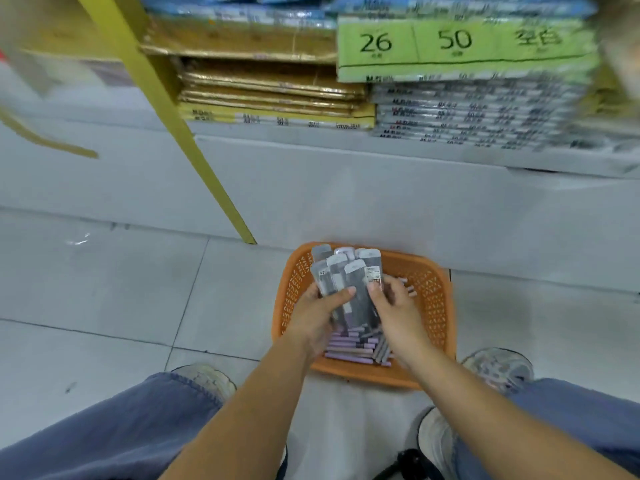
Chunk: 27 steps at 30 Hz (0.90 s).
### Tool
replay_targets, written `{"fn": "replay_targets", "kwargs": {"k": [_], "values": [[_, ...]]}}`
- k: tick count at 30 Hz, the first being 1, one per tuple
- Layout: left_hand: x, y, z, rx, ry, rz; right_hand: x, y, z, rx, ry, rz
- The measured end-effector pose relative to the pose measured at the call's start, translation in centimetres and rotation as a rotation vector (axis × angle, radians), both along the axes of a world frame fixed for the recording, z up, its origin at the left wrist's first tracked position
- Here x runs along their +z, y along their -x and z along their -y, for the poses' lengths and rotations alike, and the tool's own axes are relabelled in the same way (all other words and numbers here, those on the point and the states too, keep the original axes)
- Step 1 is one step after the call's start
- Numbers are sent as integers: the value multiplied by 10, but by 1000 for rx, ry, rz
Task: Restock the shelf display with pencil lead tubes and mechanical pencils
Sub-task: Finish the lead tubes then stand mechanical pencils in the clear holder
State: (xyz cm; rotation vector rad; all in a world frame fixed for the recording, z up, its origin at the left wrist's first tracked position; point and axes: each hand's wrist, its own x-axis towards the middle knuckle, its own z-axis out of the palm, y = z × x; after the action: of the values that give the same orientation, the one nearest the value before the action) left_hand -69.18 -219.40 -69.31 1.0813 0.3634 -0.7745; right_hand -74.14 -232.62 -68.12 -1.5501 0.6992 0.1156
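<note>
Two hands (317,317) round fanned packs (346,277)

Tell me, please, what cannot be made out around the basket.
- Head view: print on the packs is too small; left hand and right hand cover their lower halves.
- Head view: the hands and arms hide many tubes in the basket.
- Head view: small labels on the shelf stacks are blurred.

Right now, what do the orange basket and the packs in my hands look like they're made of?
The orange basket: likely moulded plastic, matte; the walls are an even lattice of holes in one uniform colour. The packs: probably thin glossy plastic sleeves, perhaps card-backed; their surfaces catch light and carry printed labels.
</note>
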Motion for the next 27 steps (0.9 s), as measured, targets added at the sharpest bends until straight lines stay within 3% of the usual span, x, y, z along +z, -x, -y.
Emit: {"fn": "replay_targets", "kwargs": {"k": [9,14,20,27], "values": [[107,0,-3,14,43,228,110,1,-11,81,89,237],[181,-13,-5,-67,28,395,186,-8,-2,154,254,345],[264,-33,-8,-129,98,500,276,-19,13,239,270,550],[302,-48,-4,-1,53,602,313,-46,18,261,470,642]]}}
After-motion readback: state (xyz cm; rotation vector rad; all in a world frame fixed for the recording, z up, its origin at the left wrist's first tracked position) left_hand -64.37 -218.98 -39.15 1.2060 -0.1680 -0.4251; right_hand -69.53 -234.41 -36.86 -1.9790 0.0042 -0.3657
